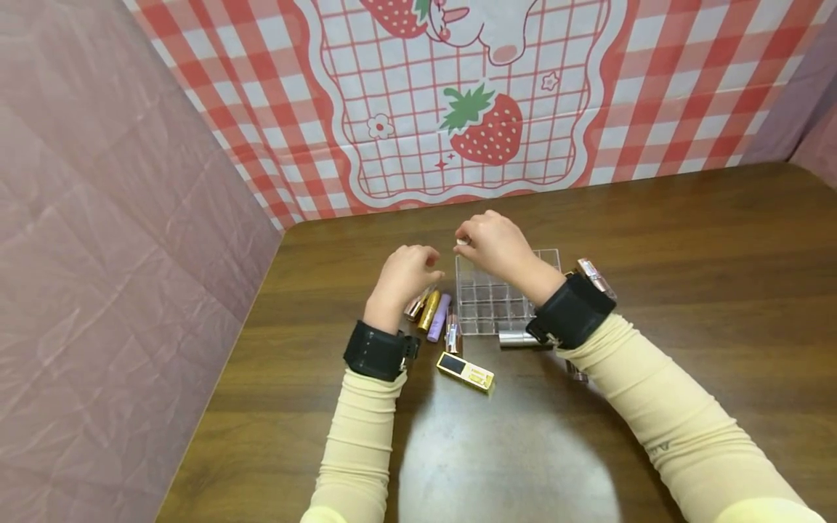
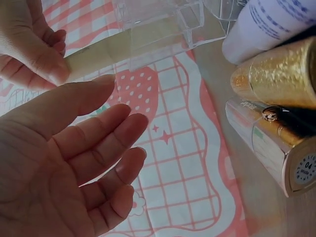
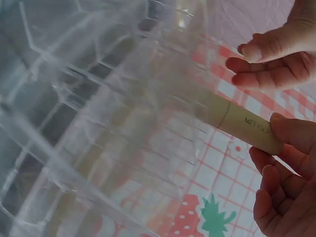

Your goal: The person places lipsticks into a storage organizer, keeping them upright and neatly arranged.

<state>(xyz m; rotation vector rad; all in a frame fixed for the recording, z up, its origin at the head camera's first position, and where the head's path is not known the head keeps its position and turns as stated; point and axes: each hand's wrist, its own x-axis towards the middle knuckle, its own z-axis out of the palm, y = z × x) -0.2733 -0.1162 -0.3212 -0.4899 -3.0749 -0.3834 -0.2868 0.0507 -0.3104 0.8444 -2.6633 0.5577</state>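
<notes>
My right hand (image 1: 495, 243) pinches one end of a cream lipstick tube (image 3: 242, 124) between thumb and fingers, above the far left part of a clear divided organizer (image 1: 482, 303). Dark lettering runs along the tube near the thumb. In the left wrist view the tube (image 2: 101, 53) overlaps the clear plastic; in the head view the hand covers most of it. My left hand (image 1: 405, 274) hovers just left of the organizer, its fingers loosely bent and holding nothing. Beneath and beside it lie a gold tube (image 1: 429, 311) and a lilac tube (image 1: 439, 318).
A shiny pinkish tube (image 1: 453, 330) lies along the organizer's left side. In front are a gold rectangular case (image 1: 466, 372) and a silver tube (image 1: 516, 339). More tubes (image 1: 595, 277) lie right of the organizer, partly behind the right wrist. A checked strawberry cloth (image 1: 405, 167) hangs behind the table.
</notes>
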